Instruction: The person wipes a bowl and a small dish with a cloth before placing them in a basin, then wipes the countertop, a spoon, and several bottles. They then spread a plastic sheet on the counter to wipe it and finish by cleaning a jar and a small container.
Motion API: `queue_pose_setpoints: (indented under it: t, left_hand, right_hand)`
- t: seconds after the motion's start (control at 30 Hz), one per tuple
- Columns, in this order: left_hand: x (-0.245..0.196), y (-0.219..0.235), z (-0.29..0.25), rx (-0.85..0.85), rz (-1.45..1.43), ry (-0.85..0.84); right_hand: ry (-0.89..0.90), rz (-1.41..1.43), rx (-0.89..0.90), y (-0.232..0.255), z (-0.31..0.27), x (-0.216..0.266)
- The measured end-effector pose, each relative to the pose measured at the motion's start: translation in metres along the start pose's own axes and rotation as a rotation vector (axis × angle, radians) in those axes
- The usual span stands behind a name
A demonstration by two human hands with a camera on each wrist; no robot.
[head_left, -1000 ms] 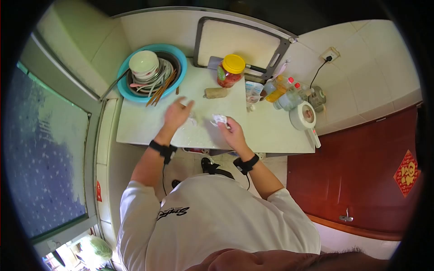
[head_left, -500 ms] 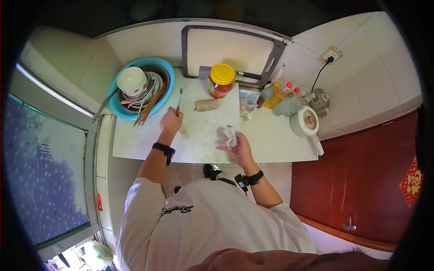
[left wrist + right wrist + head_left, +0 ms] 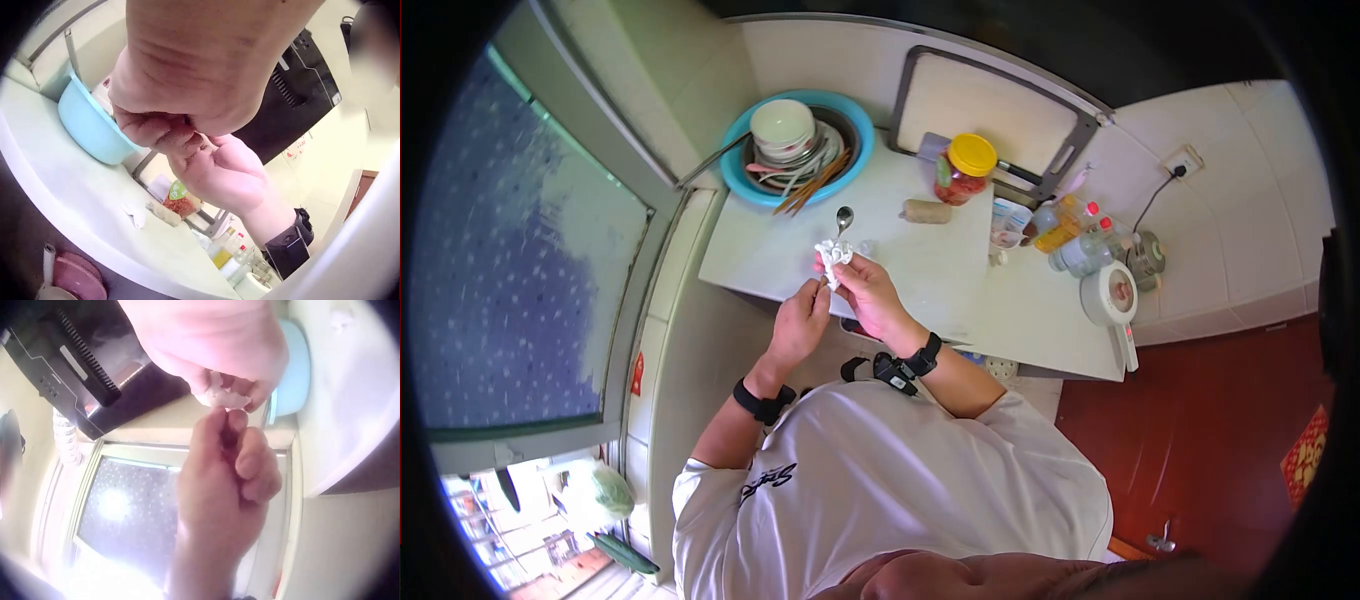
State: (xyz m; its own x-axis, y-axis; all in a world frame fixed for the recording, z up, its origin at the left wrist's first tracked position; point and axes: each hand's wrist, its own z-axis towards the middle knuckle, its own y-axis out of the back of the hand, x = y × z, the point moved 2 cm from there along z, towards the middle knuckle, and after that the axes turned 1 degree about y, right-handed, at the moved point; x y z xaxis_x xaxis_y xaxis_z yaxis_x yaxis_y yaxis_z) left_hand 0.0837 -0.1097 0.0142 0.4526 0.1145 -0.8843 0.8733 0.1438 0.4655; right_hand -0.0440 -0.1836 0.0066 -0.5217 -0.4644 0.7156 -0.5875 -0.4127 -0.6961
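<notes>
Over the counter's front edge both hands meet at a metal spoon (image 3: 845, 215), its bowl pointing away from the body. My left hand (image 3: 802, 318) pinches the handle's lower end, its fingers curled in. Around the handle, my right hand (image 3: 870, 295) holds a crumpled white tissue (image 3: 834, 258) between thumb and fingers. In the right wrist view the tissue (image 3: 228, 399) shows under the right fingers, just above the left thumb and forefinger. The left wrist view shows the backs of both hands, which hide spoon and tissue there.
A blue basin (image 3: 730, 170) with stacked bowls, chopsticks and utensils stands at the back left. Behind are a yellow-lidded jar (image 3: 972, 157), a tan roll-shaped piece (image 3: 927, 211) and a framed board (image 3: 975, 100). Bottles (image 3: 1085, 250) and a white lidded pot (image 3: 1108, 293) stand right.
The left hand held the spoon apart on the left half a second ago, after being without it. The right hand has brought the tissue left onto the spoon handle. The head view has turned.
</notes>
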Motion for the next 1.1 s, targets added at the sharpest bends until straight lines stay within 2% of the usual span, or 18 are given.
queue_pose_setpoints:
  t: [0.03, 0.07, 0.1, 0.17, 0.23, 0.3, 0.37, 0.5, 0.57, 0.63, 0.7, 0.73, 0.8, 0.83, 0.9, 0.97, 1.03, 1.1]
  left_hand:
    - [-0.007, 0.008, -0.009, -0.079, 0.197, -0.100]
    - [-0.015, 0.014, -0.017, -0.078, 0.260, -0.068]
    - [-0.012, 0.017, -0.022, -0.092, 0.259, -0.062]
    - [-0.011, 0.020, -0.033, -0.136, 0.342, -0.193]
    - [-0.015, 0.024, -0.042, -0.126, 0.381, -0.164]
    - [-0.020, 0.028, -0.048, -0.102, 0.421, -0.140]
    - [-0.027, 0.035, -0.051, -0.157, 0.459, -0.270]
    - [-0.029, 0.047, -0.050, -0.146, 0.592, -0.350]
    - [-0.030, 0.052, -0.050, -0.143, 0.700, -0.410]
    - [-0.035, 0.061, -0.049, -0.114, 0.763, -0.398]
    - [-0.037, 0.067, -0.048, 0.028, 0.671, -0.381]
    - [-0.041, 0.065, -0.048, 0.027, 0.670, -0.378]
    - [-0.046, 0.056, -0.049, 0.125, 0.140, -0.137]
    - [-0.046, 0.049, -0.049, 0.126, 0.142, -0.131]
    - [-0.040, 0.033, -0.047, 0.178, -0.209, -0.005]
    - [-0.040, 0.031, -0.049, 0.144, -0.185, 0.012]
    - [-0.031, 0.032, -0.050, 0.127, -0.179, 0.038]
    - [-0.021, 0.037, -0.054, 0.085, -0.251, 0.056]
  right_hand:
    - [-0.012, -0.093, -0.023, -0.008, -0.001, -0.004]
    - [-0.023, -0.097, -0.009, -0.013, -0.001, -0.008]
    - [-0.023, -0.108, -0.027, -0.016, 0.001, -0.011]
    - [-0.023, -0.125, -0.039, -0.021, 0.007, -0.009]
    - [0.068, -0.110, -0.043, -0.029, 0.011, 0.007]
    - [0.050, -0.113, -0.060, -0.038, 0.006, 0.012]
    - [0.051, -0.002, 0.000, -0.042, 0.004, 0.016]
    - [0.015, 0.101, -0.036, -0.047, -0.006, 0.026]
    - [-0.040, -0.027, -0.083, -0.041, -0.008, 0.033]
    - [-0.058, -0.109, -0.070, -0.033, -0.009, 0.036]
    - [-0.080, -0.188, -0.059, -0.025, -0.009, 0.039]
    - [-0.079, -0.257, -0.050, -0.022, -0.009, 0.040]
    - [-0.086, -0.321, -0.040, -0.018, -0.008, 0.042]
    - [-0.099, -0.345, 0.021, -0.018, -0.007, 0.042]
    - [-0.111, -0.369, 0.081, -0.015, -0.007, 0.048]
    - [-0.240, -0.382, 0.153, -0.007, -0.005, 0.058]
    - [-0.261, -0.473, 0.184, 0.016, 0.005, 0.059]
    - [-0.046, -0.532, -0.101, 0.029, 0.008, 0.070]
